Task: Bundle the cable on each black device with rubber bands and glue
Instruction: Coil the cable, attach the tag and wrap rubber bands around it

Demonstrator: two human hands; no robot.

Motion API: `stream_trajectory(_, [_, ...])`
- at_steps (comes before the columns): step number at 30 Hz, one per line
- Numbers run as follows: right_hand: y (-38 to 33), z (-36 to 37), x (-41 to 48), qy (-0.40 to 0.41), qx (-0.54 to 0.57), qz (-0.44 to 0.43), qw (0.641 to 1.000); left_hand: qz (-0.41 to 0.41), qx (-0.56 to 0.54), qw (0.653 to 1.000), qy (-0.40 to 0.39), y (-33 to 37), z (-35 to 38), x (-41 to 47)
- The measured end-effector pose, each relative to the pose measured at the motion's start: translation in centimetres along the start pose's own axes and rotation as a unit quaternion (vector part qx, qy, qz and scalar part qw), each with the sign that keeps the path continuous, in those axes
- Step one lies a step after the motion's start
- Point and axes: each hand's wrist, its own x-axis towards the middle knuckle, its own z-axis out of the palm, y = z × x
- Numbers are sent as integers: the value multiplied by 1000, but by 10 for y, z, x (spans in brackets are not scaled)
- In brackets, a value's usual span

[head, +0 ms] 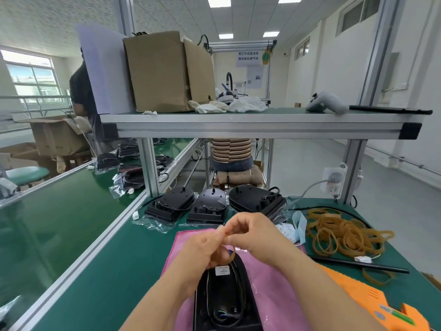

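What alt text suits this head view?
The left hand and right hand pinch a rubber band over a black device on a pink cloth. More devices wait behind; spare bands and a glue gun lie right.

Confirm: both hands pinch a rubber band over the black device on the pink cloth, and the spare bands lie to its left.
Wrong side: the head view shows the spare bands to the right of the device. The left hand and right hand do pinch a rubber band over it on the pink cloth.
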Motion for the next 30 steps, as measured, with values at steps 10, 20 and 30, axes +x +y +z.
stream_trajectory(10, [63, -5, 5, -31, -208, 281, 936, -133, -107, 963, 209, -12, -58, -8])
stream_trajectory(20, [71, 16, 9, 29, 158, 331, 930, -207, 27, 967, 149, -24, -47, -8])
stream_trajectory(30, [69, -7, -3, -56, 198, 330, 922, -169, -130, 974, 76, -23, -48, -13])
